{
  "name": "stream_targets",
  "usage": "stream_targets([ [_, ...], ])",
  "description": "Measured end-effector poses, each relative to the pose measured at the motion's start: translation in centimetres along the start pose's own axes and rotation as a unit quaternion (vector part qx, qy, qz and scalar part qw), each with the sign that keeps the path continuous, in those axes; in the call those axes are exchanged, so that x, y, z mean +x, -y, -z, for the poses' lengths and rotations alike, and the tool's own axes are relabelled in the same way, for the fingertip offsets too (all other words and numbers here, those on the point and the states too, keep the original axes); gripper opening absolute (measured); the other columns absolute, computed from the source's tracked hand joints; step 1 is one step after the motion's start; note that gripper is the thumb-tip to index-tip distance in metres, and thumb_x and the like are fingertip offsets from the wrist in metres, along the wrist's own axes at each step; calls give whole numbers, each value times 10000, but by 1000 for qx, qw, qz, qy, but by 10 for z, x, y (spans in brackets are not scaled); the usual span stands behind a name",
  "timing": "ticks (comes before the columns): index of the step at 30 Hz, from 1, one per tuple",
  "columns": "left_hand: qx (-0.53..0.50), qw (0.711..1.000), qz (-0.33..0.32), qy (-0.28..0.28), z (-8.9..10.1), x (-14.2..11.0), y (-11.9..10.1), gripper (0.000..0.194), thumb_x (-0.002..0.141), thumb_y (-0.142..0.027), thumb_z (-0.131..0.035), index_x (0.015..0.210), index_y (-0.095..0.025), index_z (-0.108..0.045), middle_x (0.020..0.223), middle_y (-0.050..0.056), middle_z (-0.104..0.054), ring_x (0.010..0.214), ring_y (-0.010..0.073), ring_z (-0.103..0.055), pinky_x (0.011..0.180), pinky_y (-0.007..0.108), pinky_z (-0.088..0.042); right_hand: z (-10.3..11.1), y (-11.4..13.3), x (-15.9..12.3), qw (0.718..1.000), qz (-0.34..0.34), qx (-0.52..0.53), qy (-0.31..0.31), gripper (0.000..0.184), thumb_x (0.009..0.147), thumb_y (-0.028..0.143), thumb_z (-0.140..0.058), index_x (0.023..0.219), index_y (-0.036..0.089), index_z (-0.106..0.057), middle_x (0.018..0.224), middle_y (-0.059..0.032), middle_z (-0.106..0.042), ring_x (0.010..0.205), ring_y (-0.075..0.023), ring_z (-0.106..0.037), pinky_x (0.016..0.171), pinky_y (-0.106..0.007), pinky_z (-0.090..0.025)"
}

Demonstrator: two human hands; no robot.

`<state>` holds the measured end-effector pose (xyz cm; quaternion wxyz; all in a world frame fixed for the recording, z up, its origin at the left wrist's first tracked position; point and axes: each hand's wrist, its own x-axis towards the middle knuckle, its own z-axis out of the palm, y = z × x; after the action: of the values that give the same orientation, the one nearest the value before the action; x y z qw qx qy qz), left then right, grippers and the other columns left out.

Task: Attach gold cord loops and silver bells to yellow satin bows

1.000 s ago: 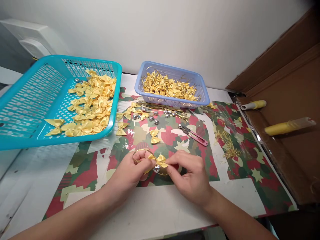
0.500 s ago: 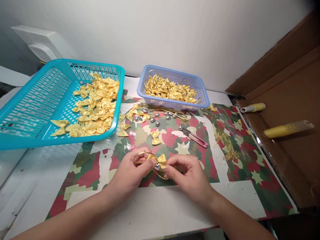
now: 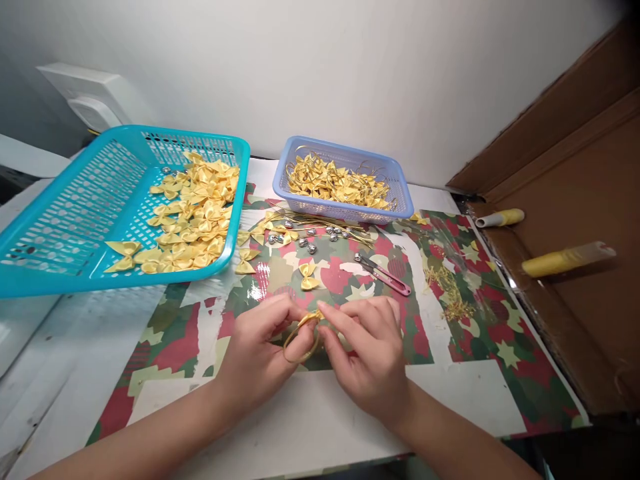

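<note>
My left hand (image 3: 267, 340) is closed around a yellow ribbon bow (image 3: 311, 316) and a loop of gold wire (image 3: 289, 352) that curls over its fingers. From the other side, my right hand (image 3: 369, 350) pinches at the bow's right end with thumb and index finger. Most of the bow is covered by my fingers, and the silver bell is hidden. Just beyond my hands lies a single yellow bow (image 3: 309, 276) on the patterned sheet. Several silver bells (image 3: 312, 249) and a bundle of gold wire lengths (image 3: 345, 225) lie farther back.
A turquoise basket (image 3: 231, 233) heaped with yellow bows stands at left. Behind the bells, a blue-violet basket (image 3: 345, 212) holds bows with wire. Pink-handled snips (image 3: 385, 275) lie right of centre, near gold wire scraps (image 3: 450, 293). Two yellow-ended rods (image 3: 565, 260) project from the cardboard at right.
My hands have drawn together and turned the bow, so its bell no longer shows. The wire loop now hangs below my left fingers. The camera view has shifted slightly.
</note>
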<state>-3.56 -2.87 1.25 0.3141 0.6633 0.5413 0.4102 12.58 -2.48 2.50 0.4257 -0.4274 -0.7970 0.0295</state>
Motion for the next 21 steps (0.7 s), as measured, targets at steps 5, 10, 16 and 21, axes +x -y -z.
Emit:
stream_targets([
  [5,33,999,-30,-6,1,1,-1,210,853,-186,-555,645,-193,-531,559,-47,-429,520,96,-396,503,222,-323,1,-2,-1,999,22,-34,-37,204,810,102,-639,954,242,-670,694,-4,-632,683,-169,-508,682,-364,-305],
  [10,28,999,-12,-11,3,4,-3,232,857,-200,-552,629,-191,-514,558,-46,-452,513,94,-403,490,220,-320,1,-1,-1,998,60,4,-19,136,800,152,-642,903,240,-653,616,23,-616,644,-162,-482,675,-370,-287],
  [16,54,998,-35,-6,2,2,0,215,862,-206,-552,648,-183,-554,548,-44,-451,515,100,-401,493,222,-323,-8,-2,2,998,35,-49,-21,172,808,90,-619,916,219,-655,629,24,-642,632,-149,-472,672,-366,-250],
  [21,73,996,-46,2,1,2,-2,224,860,-202,-551,637,-178,-546,555,-37,-464,525,103,-422,504,223,-332,-10,-3,1,996,31,-88,3,168,802,72,-568,700,206,-562,629,23,-631,635,-147,-462,698,-378,-242],
])
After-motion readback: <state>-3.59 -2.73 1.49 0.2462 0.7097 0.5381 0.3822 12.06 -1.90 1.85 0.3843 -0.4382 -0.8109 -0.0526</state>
